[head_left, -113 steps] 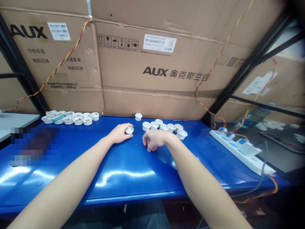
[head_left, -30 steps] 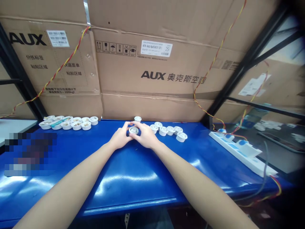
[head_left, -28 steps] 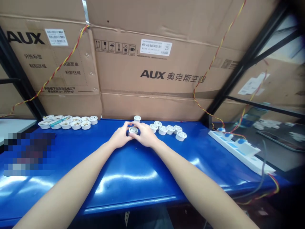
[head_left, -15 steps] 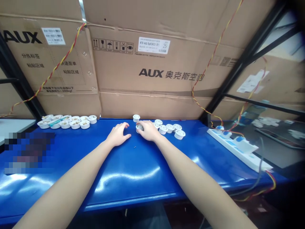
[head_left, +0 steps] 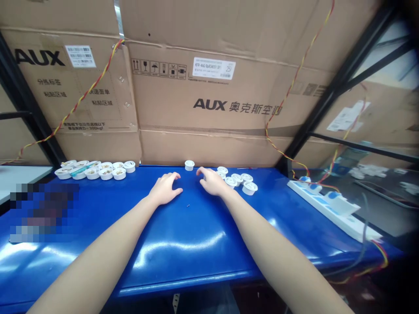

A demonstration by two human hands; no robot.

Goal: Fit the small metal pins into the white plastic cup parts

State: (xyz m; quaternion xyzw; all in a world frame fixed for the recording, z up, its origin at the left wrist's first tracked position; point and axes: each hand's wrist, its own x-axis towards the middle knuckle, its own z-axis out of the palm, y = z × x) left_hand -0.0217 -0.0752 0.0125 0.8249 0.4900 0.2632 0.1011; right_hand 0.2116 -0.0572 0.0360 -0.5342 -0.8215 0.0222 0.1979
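My left hand (head_left: 164, 188) hovers over the blue table, fingers curved and thumb apart, with nothing between them. Beyond it a single white lidded cup (head_left: 189, 165) stands near the back edge. My right hand (head_left: 212, 182) has bent fingers, with a gap between fingertips and thumb. It is just left of several white lidded cups (head_left: 249, 188), and partly covers the nearest of them; what lies under its palm is hidden. A tiny dark piece (head_left: 187, 205) lies on the table between my forearms. Two rows of white cups (head_left: 106, 174) with small contents stand at back left.
A teal stick-like object (head_left: 80, 169) rests across the left cups. Cardboard (head_left: 209, 144) walls the back of the blue table (head_left: 183, 226). A white power strip (head_left: 334, 209) with plugs lies at the right, near twisted red-yellow wires (head_left: 286, 151). A pixelated dark object lies at left.
My right hand has moved slightly right, toward the cup group. The cup that showed at its fingertips is no longer visible there. My left hand keeps nearly the same pose; the view has shifted slightly.
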